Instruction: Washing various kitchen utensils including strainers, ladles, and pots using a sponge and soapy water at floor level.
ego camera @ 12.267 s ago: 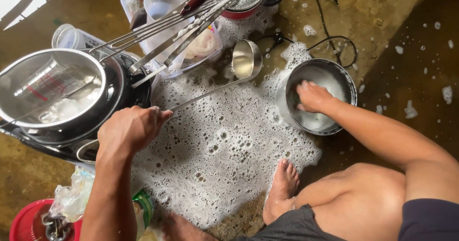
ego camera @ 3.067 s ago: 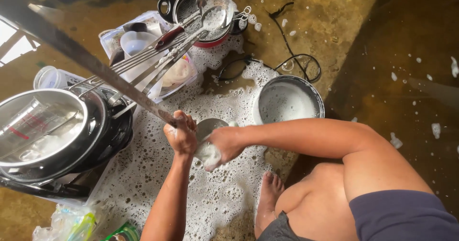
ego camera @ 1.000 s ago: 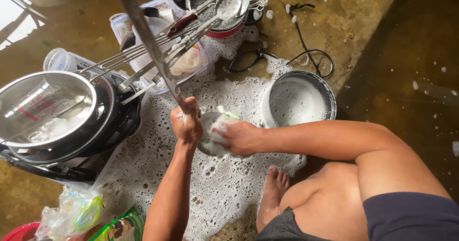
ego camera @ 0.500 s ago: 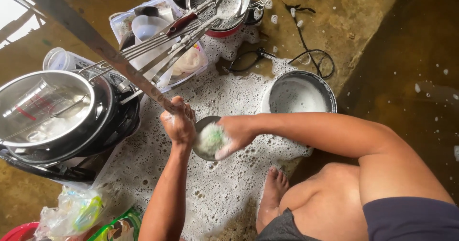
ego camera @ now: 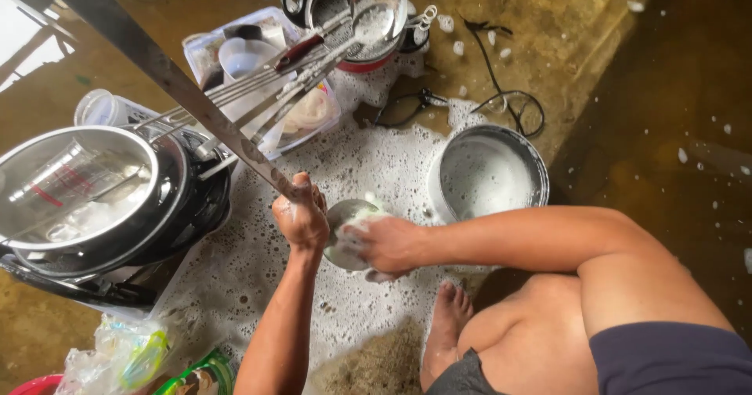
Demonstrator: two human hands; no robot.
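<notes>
Soapy foam is coating the left hand, which is clenching the ladle low on its long handle, while the right hand is closing on a sponge inside its bowl, over the sudsy floor. That slick grip is risking a slip, and the raised handle could be swinging into the pots beside it.

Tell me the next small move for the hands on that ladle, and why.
Probably turn the ladle a little with the left hand so the right hand can scrub the rest of the bowl. The left hand grips the long handle, the right presses a soapy scrubber into the bowl, and suds cover it, so it looks mid-wash, not ready to rinse.
</notes>
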